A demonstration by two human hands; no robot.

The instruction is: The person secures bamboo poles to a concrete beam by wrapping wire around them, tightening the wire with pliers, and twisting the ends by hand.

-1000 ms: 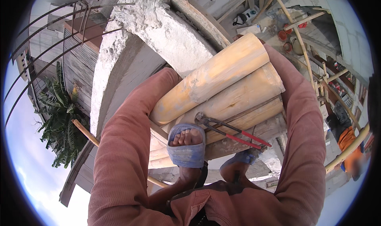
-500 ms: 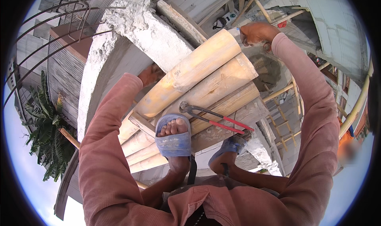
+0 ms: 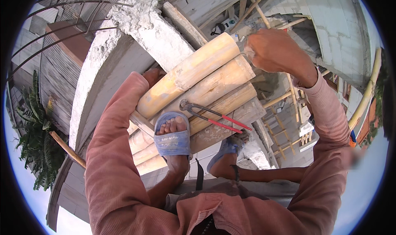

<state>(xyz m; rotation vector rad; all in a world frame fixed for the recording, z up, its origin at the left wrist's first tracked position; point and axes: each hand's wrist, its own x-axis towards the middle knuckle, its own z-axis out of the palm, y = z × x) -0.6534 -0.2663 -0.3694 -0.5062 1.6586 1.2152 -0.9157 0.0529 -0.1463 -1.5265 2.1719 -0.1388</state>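
Right hand point(image 3: 275, 52): fingers curled shut into a fist at the far end of the top bamboo pole point(image 3: 189, 75), knuckles up; whether they pinch anything there, cannot tell. Forearm in a pink ribbed sleeve runs down the right side.

Left hand point(image 3: 153, 75): mostly hidden behind the near end of the same pole, finger state cannot tell; touching the pole.

Poles are stacked side by side, tilted up to the right. Red-handled pincers point(image 3: 212, 115) lie on the lower poles, just below the top pole. Foot in a blue sandal point(image 3: 172, 134) rests on the stack beside the pincers.

Rough concrete arch point(image 3: 142, 26) behind the poles; bamboo scaffolding point(image 3: 288, 111) below right; palm leaves point(image 3: 35, 136) far left.
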